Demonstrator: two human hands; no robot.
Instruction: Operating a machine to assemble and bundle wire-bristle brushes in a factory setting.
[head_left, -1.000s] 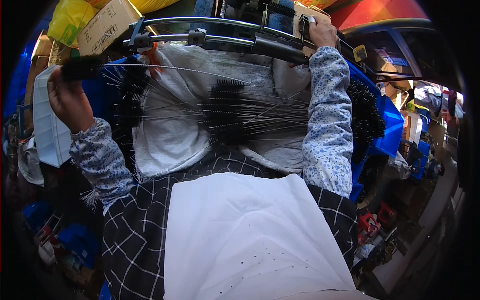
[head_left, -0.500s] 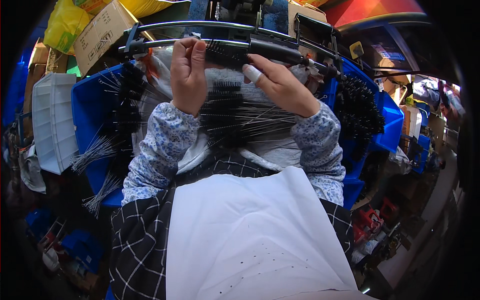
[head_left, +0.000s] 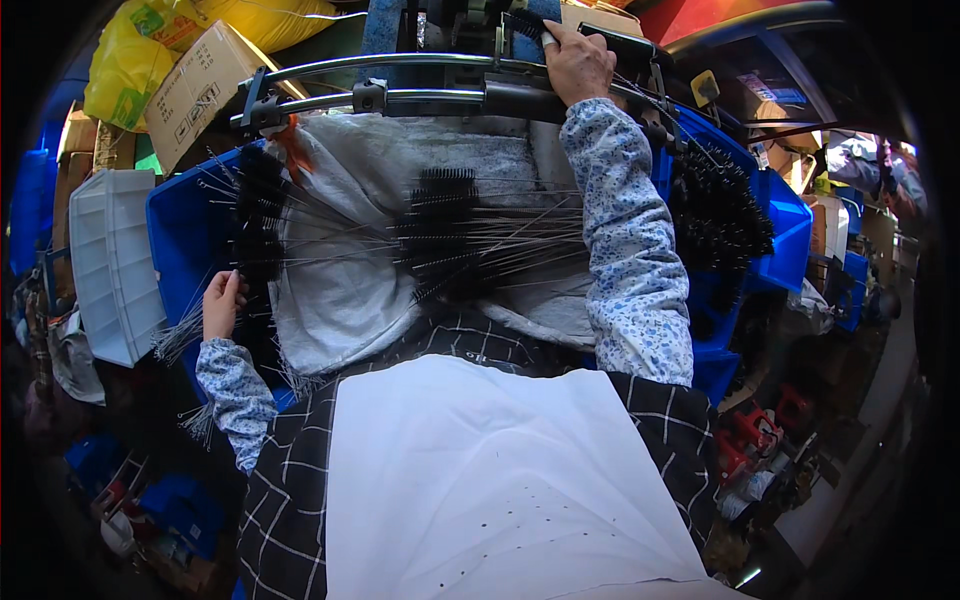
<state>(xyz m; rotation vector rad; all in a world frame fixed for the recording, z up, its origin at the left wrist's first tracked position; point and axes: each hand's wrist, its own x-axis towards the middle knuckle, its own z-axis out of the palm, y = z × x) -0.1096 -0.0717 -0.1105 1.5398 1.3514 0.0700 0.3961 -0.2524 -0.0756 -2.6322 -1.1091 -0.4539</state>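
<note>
At the far side, beside the machine's metal bars (head_left: 420,96), my right hand (head_left: 580,62) is closed on a black bristle brush (head_left: 526,23). Bristles show left of the fingers, and a thin wire seems to trail off to the right. My left hand (head_left: 224,298) is low at the left, over the blue bin, its fingers pinched beside black bristles; what they hold, if anything, is hidden. On the pale cloth (head_left: 340,300) before me lies a pile of wire-handled brushes (head_left: 440,235). Another bunch of brushes (head_left: 262,200) rests at the left bin, wires pointing both ways.
A blue bin (head_left: 180,235) stands at the left, with a white ribbed tray (head_left: 112,265) outside it. More black brushes (head_left: 715,205) fill the right-hand blue bin (head_left: 785,235). A cardboard box (head_left: 205,95) and yellow bags (head_left: 130,65) are at the back left.
Both hands were together at the bars on a black brush. My left hand has dropped down to the left bin; my right hand has moved farther away and slightly right.
</note>
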